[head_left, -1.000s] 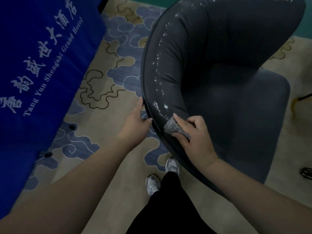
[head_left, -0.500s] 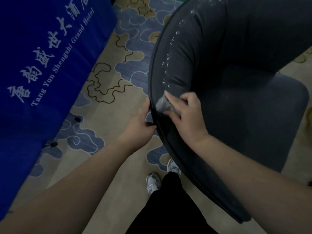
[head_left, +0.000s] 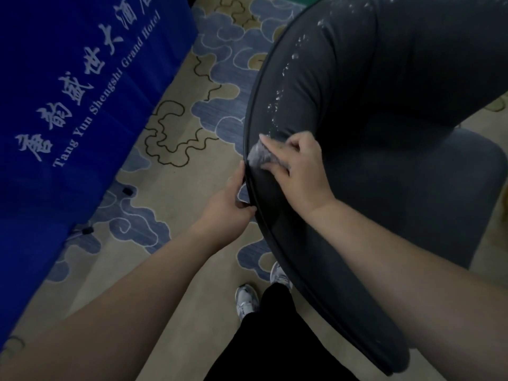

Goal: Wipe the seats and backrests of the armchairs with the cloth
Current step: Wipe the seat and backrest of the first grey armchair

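Dark grey upholstered armchair (head_left: 371, 133) with a curved padded backrest fills the view from twelve to four o'clock. The right hand (head_left: 297, 169) presses a small crumpled grey cloth (head_left: 258, 158) against the backrest's rim near centre, fingers curled around it. The left hand (head_left: 231, 204), at seven o'clock from the cloth, grips the thin black outer edge. White flecks (head_left: 277, 97) trail up the rim toward twelve o'clock, so wiping looks barely begun; the seat appears untouched. Blue fabric banner (head_left: 68, 92) hangs at ten o'clock.
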The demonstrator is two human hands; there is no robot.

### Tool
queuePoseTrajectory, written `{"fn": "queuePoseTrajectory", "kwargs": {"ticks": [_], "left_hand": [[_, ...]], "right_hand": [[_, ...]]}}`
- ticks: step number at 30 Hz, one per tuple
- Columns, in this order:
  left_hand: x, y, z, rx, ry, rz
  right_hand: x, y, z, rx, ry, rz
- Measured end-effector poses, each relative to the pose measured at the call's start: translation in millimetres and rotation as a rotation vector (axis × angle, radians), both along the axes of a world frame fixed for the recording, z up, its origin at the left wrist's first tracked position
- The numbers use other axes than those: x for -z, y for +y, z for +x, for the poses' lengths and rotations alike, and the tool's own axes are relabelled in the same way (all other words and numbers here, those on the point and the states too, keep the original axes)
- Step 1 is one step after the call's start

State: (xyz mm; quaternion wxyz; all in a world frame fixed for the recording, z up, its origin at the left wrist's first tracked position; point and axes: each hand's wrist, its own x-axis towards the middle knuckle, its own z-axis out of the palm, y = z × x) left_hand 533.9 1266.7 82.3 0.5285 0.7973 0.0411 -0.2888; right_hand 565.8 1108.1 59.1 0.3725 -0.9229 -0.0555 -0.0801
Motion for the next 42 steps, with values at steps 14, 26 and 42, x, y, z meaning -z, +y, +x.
{"fn": "queuePoseTrajectory", "kwargs": {"ticks": [14,26,42], "left_hand": [[2.6,4.0,1.7,-0.025,-0.064,-0.036],[6.4,3.4,32.7,-0.040,-0.046,-0.070],[2.5,17.8,56.5,0.040,0.060,-0.167]], "right_hand": [[-0.8,2.6,18.4,-0.028,0.004,-0.022],[-1.9,5.2,28.9,0.002,0.007,-0.034],[-10.4,5.7,44.9,-0.104,0.063,-0.103]]}}
